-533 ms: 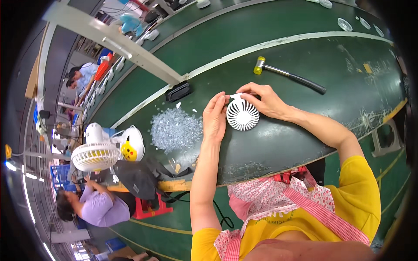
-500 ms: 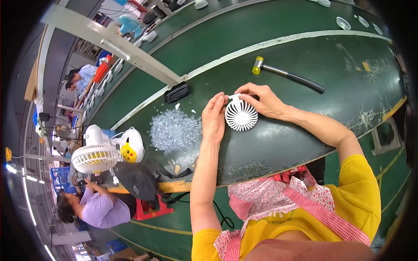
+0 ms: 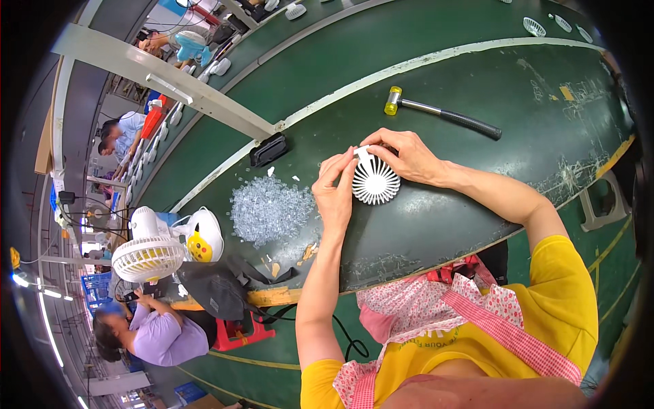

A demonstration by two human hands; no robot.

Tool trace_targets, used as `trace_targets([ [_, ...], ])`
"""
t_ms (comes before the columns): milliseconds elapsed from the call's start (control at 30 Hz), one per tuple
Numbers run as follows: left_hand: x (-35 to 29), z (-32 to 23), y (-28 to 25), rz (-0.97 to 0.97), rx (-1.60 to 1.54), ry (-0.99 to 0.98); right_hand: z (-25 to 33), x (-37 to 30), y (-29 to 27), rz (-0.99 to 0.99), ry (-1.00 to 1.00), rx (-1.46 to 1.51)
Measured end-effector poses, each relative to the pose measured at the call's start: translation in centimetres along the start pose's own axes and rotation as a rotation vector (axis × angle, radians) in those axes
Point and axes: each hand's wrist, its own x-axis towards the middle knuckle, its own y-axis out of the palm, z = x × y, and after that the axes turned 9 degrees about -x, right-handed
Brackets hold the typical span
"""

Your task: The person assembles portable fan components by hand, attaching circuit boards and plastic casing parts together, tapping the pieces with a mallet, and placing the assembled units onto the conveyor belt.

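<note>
A round white plastic fan grille (image 3: 377,182) with radiating slats is held just above the dark green tabletop, its short tab at the far side. My right hand (image 3: 411,158) pinches that tab between thumb and fingers. From the left, my left hand (image 3: 334,192) closes its thumb and fingertips at the tab's left end; whether a small piece sits between them is hidden. Left of this hand lies a heap of small clear plastic pieces (image 3: 269,211). Beyond my right hand rests a mallet (image 3: 449,117) with yellow faces and a black grip.
A white desk fan (image 3: 146,252) stands at the table's left, by a dark cloth bag (image 3: 214,290). Behind the heap are a black clip-like block (image 3: 269,150) and a metal post (image 3: 204,99). White grilles (image 3: 534,27) lie on the far belt. Co-workers sit to the left.
My left fingertips have drawn in closer against the tab, and the grille has turned slightly. The whole view has shifted a little; the mallet and heap keep their places on the table.
</note>
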Motion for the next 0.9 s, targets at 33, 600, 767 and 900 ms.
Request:
trace_targets([
  [33,-0.1,0.1,0.1,-0.002,-0.001,-0.001,-0.1,0.0,0.0,0.002,0.0,0.0],
  [600,-0.4,-0.7,1.3,-0.2,-0.495,-0.303,0.1,0.1,0.3,-0.012,-0.001,0.078],
  [767,0.1,-0.7,-0.1,-0.091,-0.334,-0.23,0.1,1.1,-0.8,0.106,-0.093,0.178],
  [900,0.1,-0.4,-0.3,0.008,-0.326,-0.126,0.2,1.2,-1.5,0.174,-0.105,0.191],
])
